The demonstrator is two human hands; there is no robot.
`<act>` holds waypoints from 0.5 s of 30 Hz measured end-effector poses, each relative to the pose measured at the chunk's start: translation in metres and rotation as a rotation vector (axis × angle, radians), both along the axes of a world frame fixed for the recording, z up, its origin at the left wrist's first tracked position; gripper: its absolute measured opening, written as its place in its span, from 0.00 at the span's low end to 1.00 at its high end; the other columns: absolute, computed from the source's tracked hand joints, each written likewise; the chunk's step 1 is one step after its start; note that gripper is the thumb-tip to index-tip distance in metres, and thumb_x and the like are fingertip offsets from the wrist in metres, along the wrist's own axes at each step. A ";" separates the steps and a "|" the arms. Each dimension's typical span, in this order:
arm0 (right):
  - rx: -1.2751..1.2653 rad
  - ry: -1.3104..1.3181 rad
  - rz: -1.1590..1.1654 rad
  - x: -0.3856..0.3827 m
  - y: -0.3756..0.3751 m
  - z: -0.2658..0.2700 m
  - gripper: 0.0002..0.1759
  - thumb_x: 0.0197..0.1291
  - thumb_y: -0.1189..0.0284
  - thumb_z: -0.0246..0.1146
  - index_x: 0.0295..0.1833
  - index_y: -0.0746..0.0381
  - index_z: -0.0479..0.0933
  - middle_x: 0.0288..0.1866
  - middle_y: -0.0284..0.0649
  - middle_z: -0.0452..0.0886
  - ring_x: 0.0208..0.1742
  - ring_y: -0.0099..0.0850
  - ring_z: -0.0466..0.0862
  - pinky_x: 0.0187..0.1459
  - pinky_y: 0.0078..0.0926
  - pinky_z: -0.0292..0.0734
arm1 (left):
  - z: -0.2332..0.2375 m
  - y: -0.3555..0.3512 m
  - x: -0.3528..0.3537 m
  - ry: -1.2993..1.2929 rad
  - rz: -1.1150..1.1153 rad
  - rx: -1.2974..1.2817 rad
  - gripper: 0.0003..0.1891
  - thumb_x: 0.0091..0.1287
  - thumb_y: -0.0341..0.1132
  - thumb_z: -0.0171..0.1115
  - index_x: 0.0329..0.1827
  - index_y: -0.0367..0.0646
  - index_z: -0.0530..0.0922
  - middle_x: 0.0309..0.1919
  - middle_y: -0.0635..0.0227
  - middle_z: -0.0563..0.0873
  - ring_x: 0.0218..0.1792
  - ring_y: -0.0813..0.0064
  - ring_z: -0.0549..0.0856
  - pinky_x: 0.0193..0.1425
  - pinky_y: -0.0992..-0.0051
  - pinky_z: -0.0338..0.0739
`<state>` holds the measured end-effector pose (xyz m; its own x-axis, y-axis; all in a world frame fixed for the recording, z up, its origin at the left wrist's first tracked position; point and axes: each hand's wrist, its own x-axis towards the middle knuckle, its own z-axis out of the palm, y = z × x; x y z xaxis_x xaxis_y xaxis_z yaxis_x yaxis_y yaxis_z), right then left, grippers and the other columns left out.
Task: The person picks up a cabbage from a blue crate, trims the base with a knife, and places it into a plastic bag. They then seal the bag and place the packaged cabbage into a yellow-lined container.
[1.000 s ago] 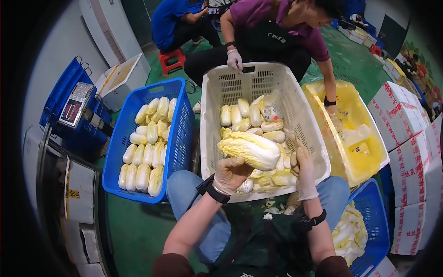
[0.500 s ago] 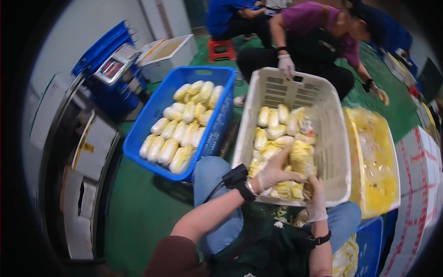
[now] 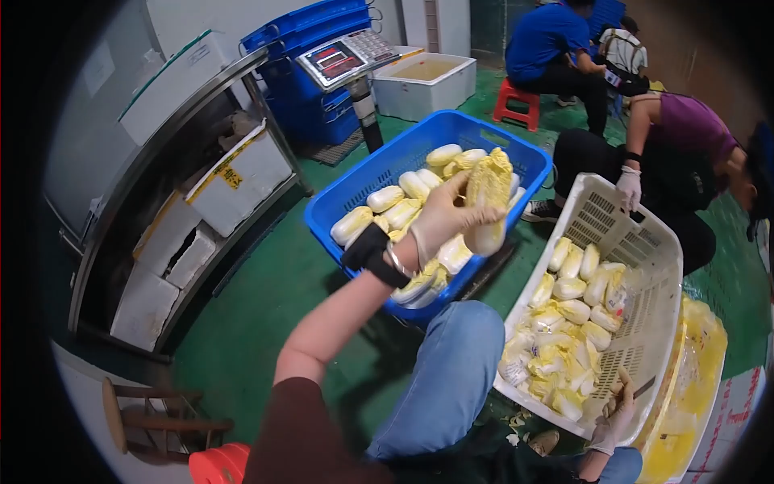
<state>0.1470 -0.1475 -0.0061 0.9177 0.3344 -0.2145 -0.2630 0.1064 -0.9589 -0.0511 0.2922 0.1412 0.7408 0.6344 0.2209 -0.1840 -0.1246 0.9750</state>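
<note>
My left hand (image 3: 442,224), in a thin pale glove, grips a Chinese cabbage (image 3: 488,187) with yellow leaves and a white base. Hand and cabbage are over the blue crate (image 3: 528,153), where rows of similar cabbages (image 3: 385,198) lie. My right hand (image 3: 616,419), also gloved, is at the near right wall of the white crate (image 3: 663,242), fingers curled. A thin dark edge shows beside these fingers, but I cannot tell what they hold. More cabbages (image 3: 570,287) and loose yellow leaves (image 3: 556,355) lie in the white crate.
Opposite, a person in purple (image 3: 693,129) has a gloved hand on the white crate's far rim. Behind the blue crate stands a scale (image 3: 347,60). A yellow-lined box (image 3: 685,395) is at the right, a metal rack (image 3: 181,97) at the left. Another person sits on a red stool (image 3: 516,105).
My left hand has carried the cabbage from the white crate leftward over the blue crate. My right hand has let go of it and stays by the white crate. The view has swung left.
</note>
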 end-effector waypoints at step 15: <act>-0.236 0.109 0.001 0.011 0.021 -0.038 0.21 0.71 0.58 0.53 0.61 0.58 0.76 0.31 0.27 0.78 0.13 0.11 0.55 0.11 0.13 0.46 | -0.160 0.105 0.029 1.061 -0.073 0.435 0.56 0.34 0.71 0.71 0.62 0.36 0.75 0.55 0.45 0.81 0.55 0.58 0.83 0.61 0.65 0.75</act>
